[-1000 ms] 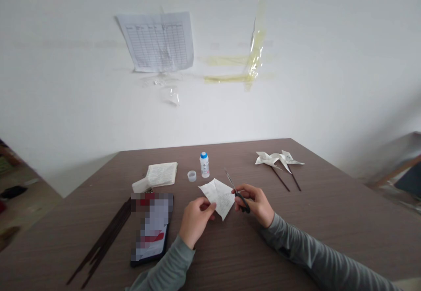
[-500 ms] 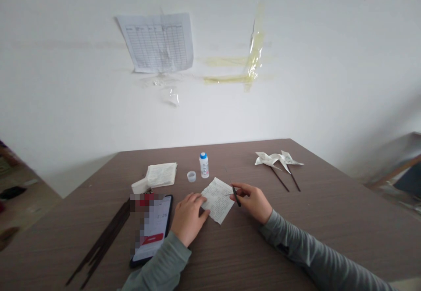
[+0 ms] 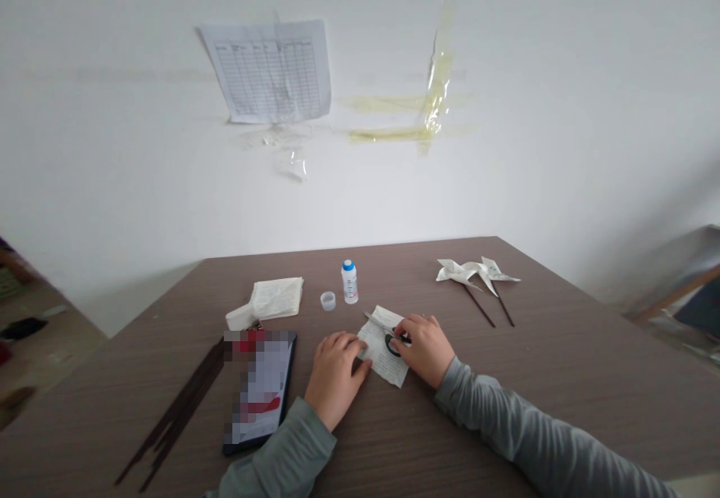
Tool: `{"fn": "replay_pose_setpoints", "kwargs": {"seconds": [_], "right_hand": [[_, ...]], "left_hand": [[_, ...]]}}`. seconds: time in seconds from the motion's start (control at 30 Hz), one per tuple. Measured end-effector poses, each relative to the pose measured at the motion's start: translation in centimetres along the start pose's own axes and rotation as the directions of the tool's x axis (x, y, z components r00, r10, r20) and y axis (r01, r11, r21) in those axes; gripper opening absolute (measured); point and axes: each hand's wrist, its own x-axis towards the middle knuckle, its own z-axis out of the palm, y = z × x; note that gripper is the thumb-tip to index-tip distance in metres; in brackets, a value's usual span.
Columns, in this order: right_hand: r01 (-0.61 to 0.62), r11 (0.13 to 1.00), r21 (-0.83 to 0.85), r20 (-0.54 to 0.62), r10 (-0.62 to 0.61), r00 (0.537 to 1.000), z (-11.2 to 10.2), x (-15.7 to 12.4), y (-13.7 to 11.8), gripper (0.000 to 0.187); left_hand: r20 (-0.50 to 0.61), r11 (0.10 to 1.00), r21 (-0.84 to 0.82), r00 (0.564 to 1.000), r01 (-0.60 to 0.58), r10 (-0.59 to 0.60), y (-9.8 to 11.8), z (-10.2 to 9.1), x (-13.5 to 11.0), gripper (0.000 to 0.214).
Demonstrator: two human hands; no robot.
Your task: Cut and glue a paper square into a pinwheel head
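Working from afar, I'd hold the paper [image 3: 383,359] flat against the worktop [image 3: 562,363] with light, even pressure from the left hand [image 3: 334,370], and steer the scissors [image 3: 387,341] so their tip stays clear of those fingertips. The paper lies on the near side of the bottle [image 3: 349,284], slightly to its right. My left fingers are stretched out, thumb apart, tips touching the paper's left edge without any grip I can see. In my right hand [image 3: 424,348], the fingers pinch the scissors by the handle; I can't tell whether the blades are closed.
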Motion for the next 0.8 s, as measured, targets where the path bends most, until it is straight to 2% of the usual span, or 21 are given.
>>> {"fn": "replay_pose_setpoints", "kwargs": {"seconds": [0.13, 0.27, 0.43, 0.53, 0.67, 0.8], "right_hand": [[0.058, 0.991, -0.12, 0.045, -0.053, 0.998, 0.5, -0.3, -0.5, 0.019], [0.138, 0.968, -0.21, 0.085, -0.123, 0.989, 0.1, -0.6, -1.1, 0.012], [0.045, 0.947, -0.318, 0.148, 0.003, 0.989, -1.8, -0.9, -2.1, 0.037], [-0.002, 0.932, -0.364, 0.189, 0.076, 0.979, -2.7, -0.9, -2.2, 0.045], [0.004, 0.932, -0.362, 0.22, 0.082, 0.972, -2.8, -0.8, -1.8, 0.042], [0.05, 0.949, -0.311, 0.245, 0.029, 0.969, -2.2, -0.8, -1.0, 0.032]], "left_hand": [[-0.033, 1.0, 0.006, 0.999, 0.002, -0.002, 0.2, 0.3, -0.1, 0.024], [-0.022, 1.0, 0.021, 1.0, 0.012, -0.012, 0.4, 0.2, -0.2, 0.022], [-0.02, 1.0, 0.023, 1.0, -0.005, 0.005, 0.3, 0.0, -0.2, 0.022], [-0.017, 1.0, 0.024, 1.0, -0.01, 0.011, 0.4, 0.0, -0.2, 0.023], [-0.004, 1.0, 0.024, 1.0, 0.008, -0.008, 0.5, -0.2, -0.1, 0.022], [-0.019, 1.0, -0.001, 1.0, 0.011, -0.011, 0.5, -0.4, -0.1, 0.021]]}}
